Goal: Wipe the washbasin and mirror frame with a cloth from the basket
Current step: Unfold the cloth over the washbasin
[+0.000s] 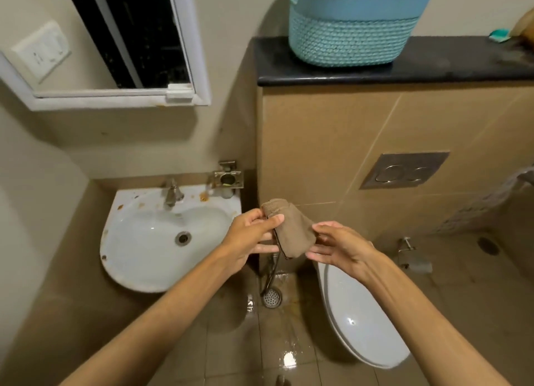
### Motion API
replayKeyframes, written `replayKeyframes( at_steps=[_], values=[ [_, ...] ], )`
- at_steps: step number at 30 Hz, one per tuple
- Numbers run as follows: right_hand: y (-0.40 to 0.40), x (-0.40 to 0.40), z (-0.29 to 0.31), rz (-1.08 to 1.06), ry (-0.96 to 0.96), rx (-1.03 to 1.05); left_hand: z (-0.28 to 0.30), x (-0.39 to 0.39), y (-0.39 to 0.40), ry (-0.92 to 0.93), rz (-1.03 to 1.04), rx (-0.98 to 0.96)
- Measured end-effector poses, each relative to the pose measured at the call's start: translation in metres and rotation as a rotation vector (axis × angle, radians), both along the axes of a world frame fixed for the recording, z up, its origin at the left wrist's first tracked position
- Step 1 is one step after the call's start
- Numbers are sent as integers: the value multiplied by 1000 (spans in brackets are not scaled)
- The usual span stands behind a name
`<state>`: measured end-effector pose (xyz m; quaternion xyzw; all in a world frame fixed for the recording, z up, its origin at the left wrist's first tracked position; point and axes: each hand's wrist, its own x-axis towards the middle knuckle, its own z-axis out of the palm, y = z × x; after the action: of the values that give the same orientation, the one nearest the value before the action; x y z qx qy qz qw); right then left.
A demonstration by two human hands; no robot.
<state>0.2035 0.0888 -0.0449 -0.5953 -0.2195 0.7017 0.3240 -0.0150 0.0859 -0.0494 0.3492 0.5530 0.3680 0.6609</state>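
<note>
Cloth: the small folded brown terry cloth (291, 229) was held in the air between the two hands, in front of the beige tiled wall, right of the basin and above the toilet; probably being unfolded or refolded for wiping.
Left hand (251, 238): thumb and fingers pinched the cloth's upper left edge, forearm reaching up from lower left.
Right hand (338, 248): fingertips loosely curled, touching the cloth's lower right corner; a firm pinch could not be made out.
Basket: the light blue plastic woven-pattern basket (351, 24) stood on the black stone ledge (448, 65), well above the hands.
Basin: the white ceramic washbasin (138, 241) carried brown stains by the tap, apparently unwiped.
Mirror: the white-framed mirror (115, 99) hung above the basin.
</note>
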Motion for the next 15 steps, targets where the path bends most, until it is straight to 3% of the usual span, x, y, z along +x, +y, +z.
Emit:
replayKeyframes(
  at_steps=[3, 6, 9, 11, 15],
  values=[
    [2, -25, 5, -6, -106, 108, -10, -24, -7, -7, 26, -48],
    [9, -41, 14, 98, -253, 381, -23, -55, -15, 6, -7, -155],
    [19, -51, 25, 310, -378, 622, -31, -82, -20, 253, -123, -156],
    [24, -60, 30, 439, -473, 725, -30, -93, -21, 480, -145, -26],
    [26, -77, 38, 726, -716, 888, 1, -101, -11, 663, -272, 413]
  ],
)
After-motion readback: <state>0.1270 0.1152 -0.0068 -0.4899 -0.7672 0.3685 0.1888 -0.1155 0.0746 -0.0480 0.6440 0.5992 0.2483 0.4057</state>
